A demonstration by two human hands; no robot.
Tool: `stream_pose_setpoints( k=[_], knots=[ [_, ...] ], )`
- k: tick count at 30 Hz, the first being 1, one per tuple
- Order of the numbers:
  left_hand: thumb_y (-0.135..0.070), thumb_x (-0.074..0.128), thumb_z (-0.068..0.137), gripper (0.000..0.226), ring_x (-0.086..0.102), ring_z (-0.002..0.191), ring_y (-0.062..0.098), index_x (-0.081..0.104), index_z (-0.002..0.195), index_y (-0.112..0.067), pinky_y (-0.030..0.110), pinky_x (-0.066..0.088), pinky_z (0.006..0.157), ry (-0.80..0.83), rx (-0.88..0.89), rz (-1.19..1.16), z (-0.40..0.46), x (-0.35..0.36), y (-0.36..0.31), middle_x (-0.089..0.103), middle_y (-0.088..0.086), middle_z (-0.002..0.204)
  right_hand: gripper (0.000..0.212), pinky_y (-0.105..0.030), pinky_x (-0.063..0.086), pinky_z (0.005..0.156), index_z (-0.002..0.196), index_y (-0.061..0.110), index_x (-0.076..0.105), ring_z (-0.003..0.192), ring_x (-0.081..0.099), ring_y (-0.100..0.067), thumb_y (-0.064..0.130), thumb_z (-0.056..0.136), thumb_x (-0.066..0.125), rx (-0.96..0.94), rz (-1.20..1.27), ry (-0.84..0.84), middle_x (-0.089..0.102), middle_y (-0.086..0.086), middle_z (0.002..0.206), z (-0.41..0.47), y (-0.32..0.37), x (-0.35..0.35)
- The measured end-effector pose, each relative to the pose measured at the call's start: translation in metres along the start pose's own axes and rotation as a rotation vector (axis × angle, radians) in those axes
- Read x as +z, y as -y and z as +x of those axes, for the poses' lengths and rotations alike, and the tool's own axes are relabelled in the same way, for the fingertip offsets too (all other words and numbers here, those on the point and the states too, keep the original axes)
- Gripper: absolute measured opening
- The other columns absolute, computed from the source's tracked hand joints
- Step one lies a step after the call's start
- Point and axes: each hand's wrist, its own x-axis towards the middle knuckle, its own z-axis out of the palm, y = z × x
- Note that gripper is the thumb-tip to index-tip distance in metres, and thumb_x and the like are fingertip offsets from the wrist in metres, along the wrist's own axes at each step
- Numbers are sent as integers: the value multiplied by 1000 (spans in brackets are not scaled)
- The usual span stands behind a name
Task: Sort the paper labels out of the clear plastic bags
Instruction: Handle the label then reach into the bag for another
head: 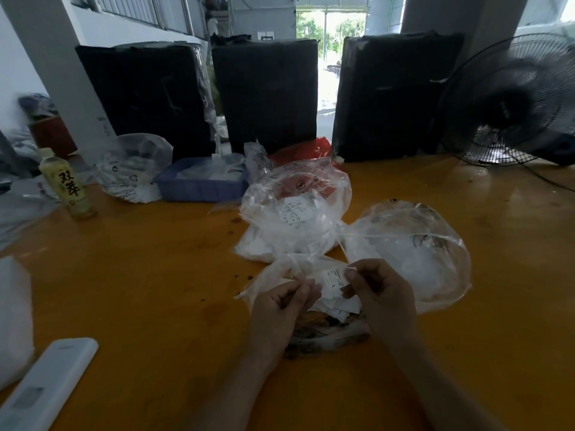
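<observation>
Both hands meet over a crumpled clear plastic bag [273, 275] near the table's front middle. My left hand [280, 303] pinches the bag's edge. My right hand [379, 293] pinches a small white paper label [334, 279] with black print, held between the two hands. More loose labels [337, 307] lie under it. A big clear bag [413, 244] bulges to the right of my hands. Another clear bag [295, 209] with labels inside sits just behind.
On the orange table [155, 269] stand a blue tray [199, 185], a drink bottle [67, 185], another filled bag [133, 166] and a red packet [311, 150]. Three black bales [267, 91] line the back. A fan [510, 101] stands right. A white remote [46, 387] lies front left.
</observation>
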Motion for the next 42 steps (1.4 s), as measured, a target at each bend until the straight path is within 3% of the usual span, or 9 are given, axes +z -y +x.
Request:
stream_pose_setpoints(
  k=[5, 12, 19, 24, 28, 31, 33, 37, 42],
  knots=[
    [-36, 74, 90, 32, 77, 106, 13, 80, 116, -17, 20, 59, 90, 25, 15, 97, -4, -1, -5, 82, -1, 106, 23, -16, 58, 67, 96, 30, 64, 74, 74, -3, 8, 94, 71, -46, -71, 33, 74, 18, 84, -3, -1, 3],
    [-35, 76, 89, 23, 77, 104, 10, 80, 109, -25, 20, 60, 87, 17, 20, 169, -5, 2, -8, 82, -6, 106, 30, -15, 57, 69, 93, 34, 65, 81, 72, 1, 6, 90, 76, -116, -139, 52, 73, 22, 88, -4, 3, 1],
    [-28, 78, 87, 25, 78, 101, 13, 79, 110, -19, 19, 60, 83, 13, 2, 113, -5, 2, -6, 83, -2, 101, 26, -18, 57, 68, 93, 31, 67, 80, 72, 0, 7, 89, 76, -109, -135, 59, 73, 22, 86, -4, 0, 1],
    [-36, 73, 85, 37, 77, 105, 12, 75, 117, -18, 23, 60, 90, 25, 16, 144, -4, 0, -5, 82, -2, 106, 28, -18, 57, 71, 93, 37, 64, 82, 71, 1, 12, 90, 76, -111, -195, 98, 72, 23, 89, -3, -2, 1],
    [-38, 74, 85, 32, 78, 103, 10, 76, 114, -24, 18, 59, 85, 7, 6, 166, -3, 1, -6, 82, -3, 106, 32, -14, 56, 75, 94, 39, 63, 87, 69, 5, 11, 90, 77, -125, -227, 101, 71, 26, 88, -3, -4, 1],
    [-37, 70, 93, 19, 75, 101, -1, 78, 110, -34, 12, 56, 83, -15, 19, 249, -4, 0, -7, 81, -15, 107, 32, -12, 55, 77, 95, 42, 63, 90, 68, 5, 12, 91, 76, -140, -244, 86, 71, 25, 90, -4, -5, 0],
    [-49, 67, 89, 26, 73, 101, -5, 78, 109, -36, 10, 54, 83, 0, 30, 279, -4, 1, -10, 79, -21, 106, 34, -11, 54, 77, 94, 43, 63, 90, 68, 5, 12, 91, 76, -146, -238, 73, 70, 26, 94, -3, -4, 0],
    [-53, 71, 81, 41, 78, 99, 10, 77, 112, -27, 20, 60, 86, 53, -12, 175, -6, 2, -11, 82, -7, 102, 32, -12, 54, 77, 95, 41, 64, 90, 70, 3, 12, 90, 76, -146, -212, 65, 70, 26, 96, -3, -3, 0],
    [-36, 72, 91, 29, 79, 101, 13, 77, 115, -22, 23, 62, 85, 47, -25, 149, -5, 0, -8, 82, -5, 104, 34, -9, 53, 77, 95, 42, 63, 90, 69, 5, 11, 90, 76, -156, -241, 54, 70, 28, 99, -4, -2, 0]
  ],
)
